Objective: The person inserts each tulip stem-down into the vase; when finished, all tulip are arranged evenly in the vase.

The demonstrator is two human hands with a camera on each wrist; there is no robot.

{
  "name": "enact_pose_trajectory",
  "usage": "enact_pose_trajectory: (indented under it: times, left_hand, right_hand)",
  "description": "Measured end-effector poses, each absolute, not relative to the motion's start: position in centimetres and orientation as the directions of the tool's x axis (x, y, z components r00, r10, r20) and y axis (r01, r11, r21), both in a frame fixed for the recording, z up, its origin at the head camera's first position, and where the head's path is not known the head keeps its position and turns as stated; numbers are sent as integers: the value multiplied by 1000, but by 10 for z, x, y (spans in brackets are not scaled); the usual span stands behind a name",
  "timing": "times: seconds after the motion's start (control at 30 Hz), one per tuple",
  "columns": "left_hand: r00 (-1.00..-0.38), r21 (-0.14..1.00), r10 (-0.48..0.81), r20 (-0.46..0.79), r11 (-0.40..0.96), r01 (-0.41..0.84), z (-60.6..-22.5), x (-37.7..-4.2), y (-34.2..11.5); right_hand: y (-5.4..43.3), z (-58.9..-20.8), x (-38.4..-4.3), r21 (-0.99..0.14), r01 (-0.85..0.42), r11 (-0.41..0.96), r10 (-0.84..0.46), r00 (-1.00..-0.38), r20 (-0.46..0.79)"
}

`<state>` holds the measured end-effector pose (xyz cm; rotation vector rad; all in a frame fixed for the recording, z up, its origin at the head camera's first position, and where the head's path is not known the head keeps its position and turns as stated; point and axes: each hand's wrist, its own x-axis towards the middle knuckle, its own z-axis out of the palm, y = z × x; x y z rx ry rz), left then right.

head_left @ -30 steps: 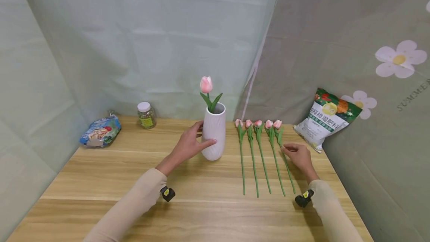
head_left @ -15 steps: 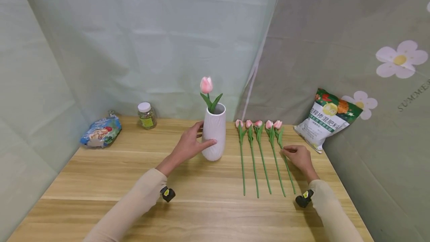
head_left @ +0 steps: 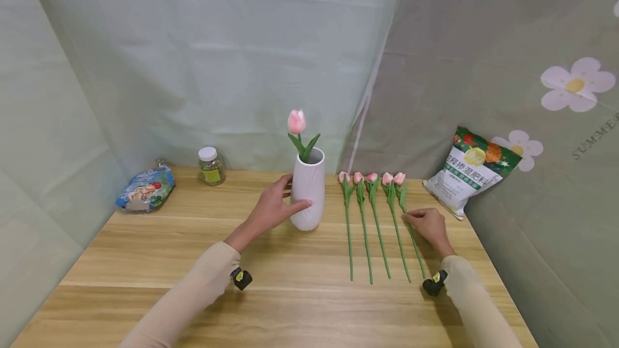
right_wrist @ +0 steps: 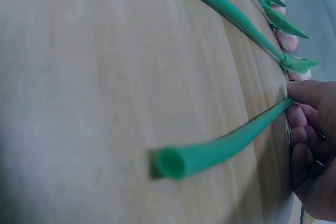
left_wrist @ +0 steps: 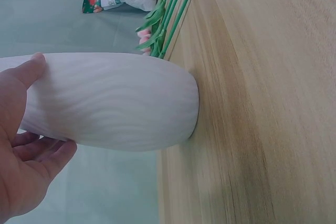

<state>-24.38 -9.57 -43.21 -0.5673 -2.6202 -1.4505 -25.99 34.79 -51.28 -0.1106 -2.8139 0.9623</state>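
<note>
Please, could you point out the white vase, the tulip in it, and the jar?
White vase (left_wrist: 118,100), left wrist view: middle of its ribbed side.
Tulip (head_left: 297,122), head view: its pink bloom.
Jar (head_left: 211,166), head view: front of its body.

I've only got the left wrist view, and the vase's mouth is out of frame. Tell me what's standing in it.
Observer: A single pink tulip stands in the vase.
Operator: Good. Now say which of the flowers on the table the right hand has; I only catch a bit of it at the top edge.
Observer: The right hand pinches the rightmost tulip in the row of five.
</note>
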Motion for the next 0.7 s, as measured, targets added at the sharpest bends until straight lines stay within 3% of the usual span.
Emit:
enact_pose_trajectory:
  times: [0.47, 0.7]
  left_hand:
    - [-925, 799, 278, 257, 477, 366, -433, -244, -95]
    - [-930, 801, 276, 243, 483, 353, -432, -243, -96]
  right_hand:
    - [349, -509, -256, -634, 96, 767, 205, -974, 101]
    - [353, -487, -248, -647, 83, 758, 225, -964, 140]
